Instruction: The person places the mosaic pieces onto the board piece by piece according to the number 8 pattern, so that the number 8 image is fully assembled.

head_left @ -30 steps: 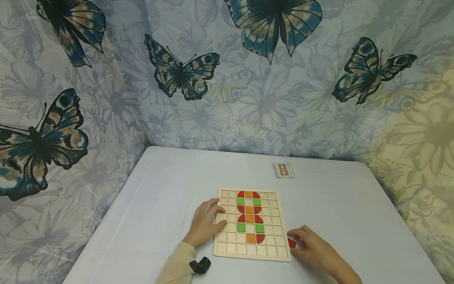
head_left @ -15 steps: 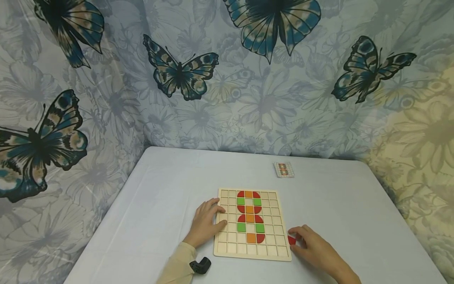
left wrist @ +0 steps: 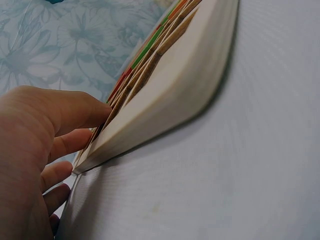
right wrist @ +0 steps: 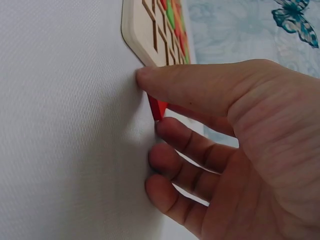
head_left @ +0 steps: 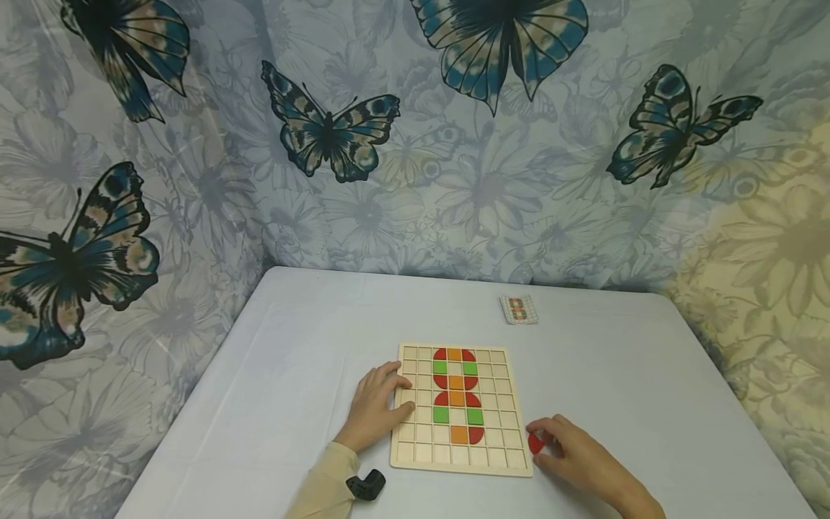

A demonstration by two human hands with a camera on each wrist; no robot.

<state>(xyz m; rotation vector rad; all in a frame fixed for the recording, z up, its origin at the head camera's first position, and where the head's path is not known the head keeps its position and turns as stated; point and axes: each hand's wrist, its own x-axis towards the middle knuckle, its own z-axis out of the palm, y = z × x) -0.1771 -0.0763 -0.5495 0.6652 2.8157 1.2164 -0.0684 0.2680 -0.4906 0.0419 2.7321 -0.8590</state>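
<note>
A wooden grid board (head_left: 496, 470) lies on the table, with red rounded-corner tiles, orange squares (head_left: 459, 435) and green squares (head_left: 441, 415) set in its middle columns. My left hand (head_left: 372, 407) rests at the board's left edge, thumb and fingertips on its rim and outer cells. Just off the board's right edge, low down, my right hand (head_left: 577, 455) pinches a red rounded tile (head_left: 534, 442) between thumb and fingers. The right wrist view shows this red tile (right wrist: 158, 107) tilted close to the cloth, partly hidden by the thumb.
A small stack of cards (head_left: 518, 311) with a printed tile pattern lies behind the board, towards the right. A black wrist device (head_left: 366, 485) sits beside the left sleeve (head_left: 327, 486). Butterfly-patterned cloth (head_left: 480, 216) hangs behind the white table (head_left: 311, 324).
The red tile has turned in my right fingers, its rounded edge now facing left. The right hand has shifted only slightly; the left hand and the board stay put.
</note>
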